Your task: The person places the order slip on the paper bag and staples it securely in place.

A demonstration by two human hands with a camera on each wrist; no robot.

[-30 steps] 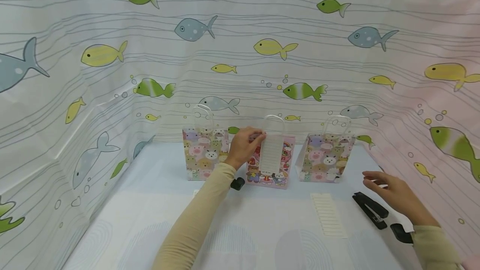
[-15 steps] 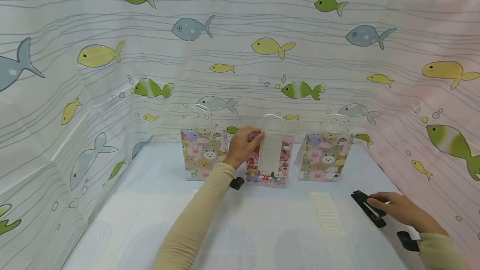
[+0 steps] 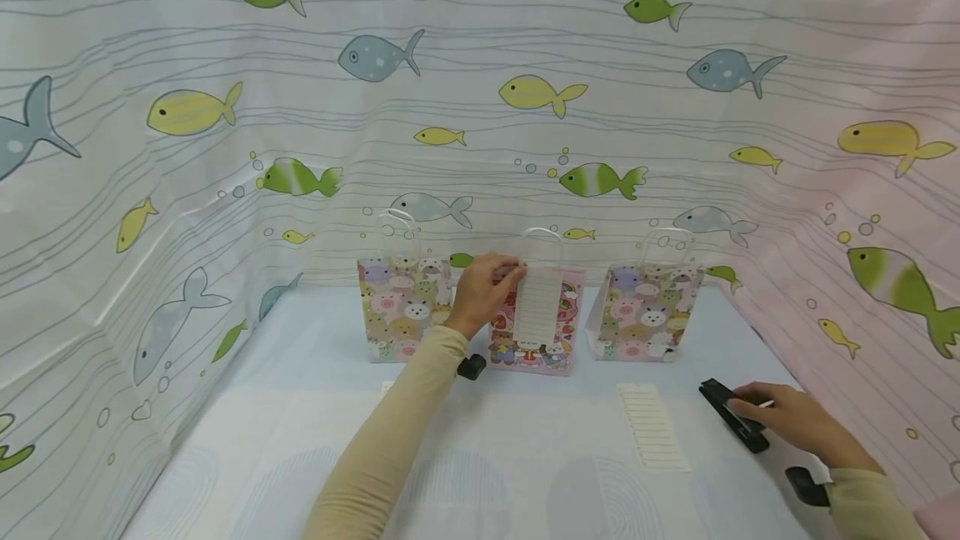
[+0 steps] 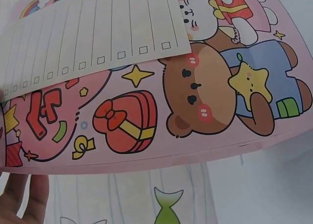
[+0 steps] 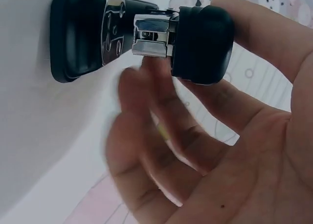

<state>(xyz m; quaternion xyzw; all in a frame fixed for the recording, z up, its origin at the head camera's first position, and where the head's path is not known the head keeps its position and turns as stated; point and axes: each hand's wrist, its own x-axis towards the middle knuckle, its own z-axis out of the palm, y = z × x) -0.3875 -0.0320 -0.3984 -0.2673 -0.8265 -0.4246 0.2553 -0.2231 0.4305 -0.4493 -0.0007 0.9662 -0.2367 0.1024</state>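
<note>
Against the top edge of a pink cartoon paper bag, my left hand pinches a lined paper slip. The slip hangs over the bag's front, and its checkbox edge shows in the left wrist view beside a printed bear. My left thumb is partly hidden in the head view. On the right side of the table, a black stapler lies under my right hand. Thumb and fingers grip its upper arm in the right wrist view; the base stands apart below it.
Animal-print paper bags stand on either side, one at left and one at right. Another lined slip lies flat left of the stapler. A fish-print curtain encloses the table's back and sides.
My right hand has come down onto the stapler and taken hold of its upper arm. My left hand keeps its pinch on the slip and bag. The head view has shifted slightly.
</note>
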